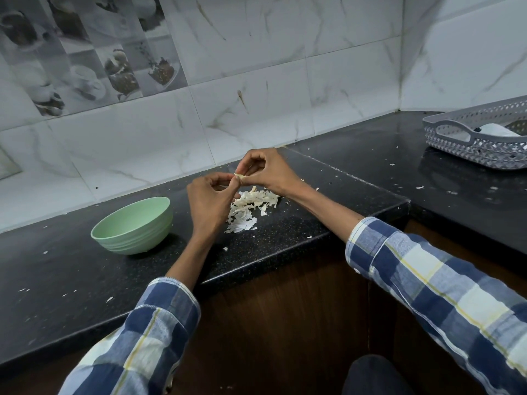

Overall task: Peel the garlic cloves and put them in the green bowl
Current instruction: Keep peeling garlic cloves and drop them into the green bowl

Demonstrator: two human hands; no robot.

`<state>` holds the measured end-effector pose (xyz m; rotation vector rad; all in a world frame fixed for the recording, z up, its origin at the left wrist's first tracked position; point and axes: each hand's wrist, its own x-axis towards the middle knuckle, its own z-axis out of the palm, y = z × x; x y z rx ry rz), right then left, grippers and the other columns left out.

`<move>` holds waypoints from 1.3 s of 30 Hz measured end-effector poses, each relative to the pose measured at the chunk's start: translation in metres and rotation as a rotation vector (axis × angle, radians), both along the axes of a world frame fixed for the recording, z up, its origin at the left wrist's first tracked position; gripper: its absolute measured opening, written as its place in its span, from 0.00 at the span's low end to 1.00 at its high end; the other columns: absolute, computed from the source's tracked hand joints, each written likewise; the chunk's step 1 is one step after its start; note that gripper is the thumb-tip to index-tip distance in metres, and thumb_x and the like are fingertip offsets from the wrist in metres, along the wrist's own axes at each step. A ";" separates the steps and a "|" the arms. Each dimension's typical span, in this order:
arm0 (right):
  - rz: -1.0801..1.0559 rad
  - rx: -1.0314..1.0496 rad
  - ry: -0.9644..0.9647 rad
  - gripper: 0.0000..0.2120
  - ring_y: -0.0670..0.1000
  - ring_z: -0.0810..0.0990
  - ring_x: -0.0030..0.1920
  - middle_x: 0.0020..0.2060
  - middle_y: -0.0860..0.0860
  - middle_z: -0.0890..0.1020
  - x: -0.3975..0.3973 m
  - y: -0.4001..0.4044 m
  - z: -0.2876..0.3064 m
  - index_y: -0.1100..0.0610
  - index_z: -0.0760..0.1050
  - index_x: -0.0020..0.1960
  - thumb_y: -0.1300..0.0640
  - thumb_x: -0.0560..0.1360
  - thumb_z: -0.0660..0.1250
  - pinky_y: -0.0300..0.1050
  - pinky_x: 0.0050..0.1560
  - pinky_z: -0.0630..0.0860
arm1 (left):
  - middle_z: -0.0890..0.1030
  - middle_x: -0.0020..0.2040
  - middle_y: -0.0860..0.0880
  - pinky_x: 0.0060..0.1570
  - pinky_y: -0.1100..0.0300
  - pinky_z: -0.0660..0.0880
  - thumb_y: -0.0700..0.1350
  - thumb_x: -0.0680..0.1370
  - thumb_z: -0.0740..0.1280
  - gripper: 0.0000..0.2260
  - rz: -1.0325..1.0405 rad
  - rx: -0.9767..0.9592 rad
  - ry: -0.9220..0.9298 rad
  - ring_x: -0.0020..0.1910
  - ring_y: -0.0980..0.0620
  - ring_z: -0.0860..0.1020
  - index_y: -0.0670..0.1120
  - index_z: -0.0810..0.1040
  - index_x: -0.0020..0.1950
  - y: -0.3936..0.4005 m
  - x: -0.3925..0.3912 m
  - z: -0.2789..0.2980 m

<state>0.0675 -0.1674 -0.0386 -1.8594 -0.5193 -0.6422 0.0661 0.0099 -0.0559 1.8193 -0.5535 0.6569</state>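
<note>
Here the garlic clove [240, 176] is pinched between both hands above the black desk [285, 232], at about two o'clock from the green bowl [132, 225]. To peel it well, one hand should hold the clove firmly while the other teases the loose skin off and lets it drop onto the peel pile [251, 208]. The left hand [209, 201] and right hand [266, 173] meet fingertip to fingertip, fingers curled round the clove, wrists raised, forearms angled inward. What the bowl holds cannot be told.
</note>
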 end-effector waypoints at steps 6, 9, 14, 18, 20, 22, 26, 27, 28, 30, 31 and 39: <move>-0.007 -0.017 0.015 0.14 0.49 0.84 0.44 0.45 0.56 0.86 0.002 0.001 0.000 0.63 0.83 0.51 0.66 0.68 0.82 0.46 0.50 0.83 | 0.88 0.37 0.52 0.39 0.58 0.85 0.45 0.79 0.75 0.05 -0.008 -0.040 0.038 0.35 0.54 0.87 0.45 0.89 0.51 0.001 0.003 0.001; 0.027 -0.012 0.031 0.14 0.47 0.85 0.44 0.45 0.54 0.87 0.002 -0.001 0.000 0.62 0.84 0.51 0.63 0.68 0.82 0.43 0.49 0.83 | 0.88 0.38 0.51 0.39 0.58 0.84 0.45 0.79 0.76 0.05 -0.016 -0.071 0.054 0.36 0.52 0.87 0.44 0.88 0.51 0.002 0.004 0.001; 0.052 0.009 0.035 0.11 0.46 0.85 0.42 0.43 0.52 0.87 0.002 0.000 -0.002 0.60 0.85 0.49 0.60 0.70 0.82 0.37 0.41 0.79 | 0.88 0.38 0.50 0.40 0.55 0.85 0.44 0.79 0.76 0.04 -0.024 -0.101 0.066 0.36 0.51 0.87 0.45 0.88 0.49 0.004 0.004 0.002; 0.033 0.022 0.016 0.12 0.53 0.87 0.46 0.44 0.54 0.88 0.003 0.000 -0.001 0.61 0.85 0.49 0.60 0.69 0.82 0.48 0.50 0.84 | 0.88 0.38 0.51 0.40 0.53 0.86 0.45 0.79 0.76 0.04 -0.025 -0.105 0.067 0.35 0.51 0.87 0.45 0.88 0.50 0.003 0.003 0.002; 0.015 0.024 0.022 0.12 0.54 0.87 0.47 0.44 0.54 0.88 0.002 0.000 -0.001 0.62 0.85 0.50 0.60 0.69 0.82 0.49 0.52 0.84 | 0.88 0.37 0.51 0.41 0.53 0.86 0.47 0.79 0.76 0.05 -0.023 -0.096 0.065 0.35 0.51 0.87 0.46 0.88 0.50 0.002 0.001 0.003; 0.009 0.022 0.021 0.11 0.52 0.87 0.45 0.43 0.54 0.88 0.002 0.000 -0.001 0.62 0.85 0.50 0.60 0.70 0.82 0.44 0.47 0.83 | 0.87 0.37 0.51 0.41 0.53 0.86 0.48 0.79 0.76 0.05 -0.011 -0.083 0.060 0.35 0.52 0.87 0.46 0.88 0.50 0.001 0.000 0.003; -0.006 0.013 0.001 0.09 0.49 0.86 0.42 0.41 0.54 0.87 0.002 0.000 -0.002 0.62 0.85 0.47 0.60 0.70 0.82 0.37 0.40 0.78 | 0.87 0.37 0.52 0.38 0.56 0.85 0.48 0.79 0.76 0.07 0.011 -0.034 0.006 0.35 0.55 0.87 0.45 0.89 0.50 0.001 -0.003 0.003; -0.007 0.011 0.000 0.09 0.50 0.86 0.42 0.41 0.54 0.88 0.002 0.000 -0.002 0.62 0.86 0.47 0.61 0.70 0.82 0.37 0.40 0.78 | 0.87 0.37 0.52 0.38 0.57 0.84 0.48 0.79 0.76 0.07 0.015 -0.027 0.000 0.34 0.56 0.86 0.45 0.89 0.50 0.001 -0.003 0.003; -0.005 0.008 0.001 0.09 0.51 0.86 0.42 0.41 0.54 0.88 0.002 0.000 -0.002 0.62 0.86 0.47 0.61 0.70 0.82 0.38 0.40 0.79 | 0.87 0.36 0.52 0.38 0.58 0.84 0.48 0.79 0.76 0.07 0.017 -0.023 -0.002 0.34 0.56 0.86 0.45 0.89 0.50 0.001 -0.004 0.003; -0.001 0.001 0.002 0.09 0.53 0.87 0.44 0.41 0.54 0.88 0.002 0.000 -0.002 0.62 0.86 0.47 0.61 0.70 0.82 0.41 0.43 0.81 | 0.87 0.35 0.52 0.39 0.58 0.84 0.48 0.78 0.76 0.06 0.025 -0.016 -0.007 0.34 0.55 0.86 0.45 0.89 0.49 0.001 -0.004 0.004; 0.002 0.000 0.002 0.09 0.53 0.87 0.44 0.42 0.53 0.88 0.003 0.000 -0.002 0.62 0.86 0.47 0.61 0.69 0.82 0.42 0.45 0.82 | 0.87 0.35 0.52 0.39 0.58 0.84 0.47 0.78 0.76 0.06 0.027 -0.014 -0.011 0.34 0.55 0.86 0.45 0.89 0.49 0.001 -0.004 0.003; 0.031 0.020 0.020 0.10 0.50 0.88 0.43 0.41 0.53 0.88 0.001 0.000 -0.001 0.63 0.86 0.48 0.61 0.69 0.82 0.38 0.42 0.81 | 0.87 0.37 0.51 0.41 0.52 0.86 0.45 0.77 0.76 0.05 0.047 -0.040 -0.006 0.36 0.55 0.87 0.44 0.88 0.48 -0.001 -0.006 0.003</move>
